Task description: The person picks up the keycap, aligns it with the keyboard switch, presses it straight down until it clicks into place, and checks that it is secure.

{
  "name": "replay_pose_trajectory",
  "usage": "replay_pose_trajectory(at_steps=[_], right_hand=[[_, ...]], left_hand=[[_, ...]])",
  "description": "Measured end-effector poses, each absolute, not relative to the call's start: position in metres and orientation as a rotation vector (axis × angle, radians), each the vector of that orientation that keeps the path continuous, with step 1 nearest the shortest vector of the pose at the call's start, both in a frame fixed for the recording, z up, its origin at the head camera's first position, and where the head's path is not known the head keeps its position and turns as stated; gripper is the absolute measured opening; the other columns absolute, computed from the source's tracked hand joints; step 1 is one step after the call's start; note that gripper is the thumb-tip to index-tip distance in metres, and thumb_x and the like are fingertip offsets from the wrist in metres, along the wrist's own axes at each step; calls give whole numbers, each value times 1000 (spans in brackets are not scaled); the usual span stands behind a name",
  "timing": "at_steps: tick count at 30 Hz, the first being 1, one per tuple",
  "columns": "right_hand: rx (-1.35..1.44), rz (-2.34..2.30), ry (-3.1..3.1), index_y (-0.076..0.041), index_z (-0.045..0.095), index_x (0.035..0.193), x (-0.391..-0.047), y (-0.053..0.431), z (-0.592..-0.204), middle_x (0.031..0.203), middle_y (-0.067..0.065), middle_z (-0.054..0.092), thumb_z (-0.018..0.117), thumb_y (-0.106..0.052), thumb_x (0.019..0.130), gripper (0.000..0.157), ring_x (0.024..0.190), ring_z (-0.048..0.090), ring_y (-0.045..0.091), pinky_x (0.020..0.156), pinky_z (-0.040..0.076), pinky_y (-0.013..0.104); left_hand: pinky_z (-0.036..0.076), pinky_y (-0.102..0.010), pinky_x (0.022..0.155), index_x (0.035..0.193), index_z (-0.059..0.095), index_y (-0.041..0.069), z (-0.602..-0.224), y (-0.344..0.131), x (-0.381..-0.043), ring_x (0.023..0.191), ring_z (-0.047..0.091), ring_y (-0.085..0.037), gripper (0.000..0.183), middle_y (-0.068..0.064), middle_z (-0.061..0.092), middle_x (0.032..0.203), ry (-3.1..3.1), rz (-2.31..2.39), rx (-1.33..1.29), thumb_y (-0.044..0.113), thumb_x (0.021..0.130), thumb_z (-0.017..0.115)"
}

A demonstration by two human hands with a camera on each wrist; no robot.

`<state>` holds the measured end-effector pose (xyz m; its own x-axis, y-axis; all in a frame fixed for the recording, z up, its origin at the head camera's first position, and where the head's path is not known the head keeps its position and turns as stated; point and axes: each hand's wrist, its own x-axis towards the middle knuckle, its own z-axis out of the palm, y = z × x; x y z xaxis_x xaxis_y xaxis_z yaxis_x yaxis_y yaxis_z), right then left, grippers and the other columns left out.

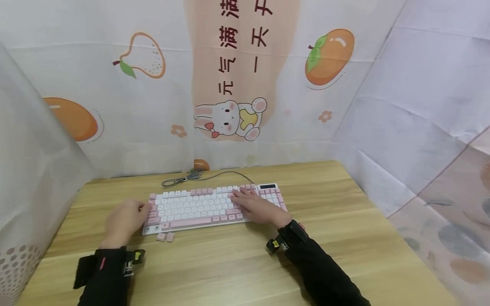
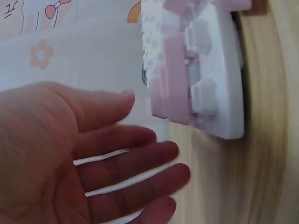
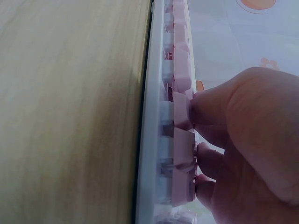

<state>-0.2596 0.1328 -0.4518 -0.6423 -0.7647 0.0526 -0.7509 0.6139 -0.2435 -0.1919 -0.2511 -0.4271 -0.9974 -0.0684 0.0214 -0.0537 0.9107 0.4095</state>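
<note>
A pale back sheet (image 1: 95,25) hangs behind the wood-grain table (image 1: 229,272), printed with orange mangoes (image 1: 331,59), small flowers (image 1: 178,131) and a rabbit (image 1: 229,121) lying sideways below dark characters (image 1: 228,37) on a peach patch (image 1: 206,29). A creased, whitish right sheet (image 1: 405,85) meets it at a corner, with grey and orange blotches (image 1: 455,242) lower down, while the left sheet (image 1: 34,170) carries brownish dots (image 1: 21,248) near its bottom. Soft, whitish light covers the sheets and the tabletop.

Keyboard (image 1: 200,208) partly hidden from me beneath the right hand (image 1: 257,207), letters on its white keys (image 1: 187,206) too small to read; behind it, the cloth (image 1: 145,110) has its topmost characters (image 1: 264,7) cut off; in front of it, both black sleeves (image 1: 319,261) run out of view
</note>
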Motion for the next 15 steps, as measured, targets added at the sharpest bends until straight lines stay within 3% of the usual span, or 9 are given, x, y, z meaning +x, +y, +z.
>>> replay_pose_trajectory(at_steps=[8,15], right_hand=[[-1285,-329,2773,-10,36,146,-260,126,-454,152,13,28,38,-19,102,44,139,18,37,109,14,52],[-1280,-349,2774,-10,37,145,-260,132,-453,153,13,28,37,-18,102,44,139,17,37,109,13,51]], left_hand=[[36,-39,58,115,61,-9,-432,-256,-188,73,51,-27,55,-19,61,93,-3115,-677,127,41,98,43],[32,-36,53,118,59,-9,-437,-249,-194,63,47,-23,59,-10,53,78,-3139,-726,142,43,99,39]])
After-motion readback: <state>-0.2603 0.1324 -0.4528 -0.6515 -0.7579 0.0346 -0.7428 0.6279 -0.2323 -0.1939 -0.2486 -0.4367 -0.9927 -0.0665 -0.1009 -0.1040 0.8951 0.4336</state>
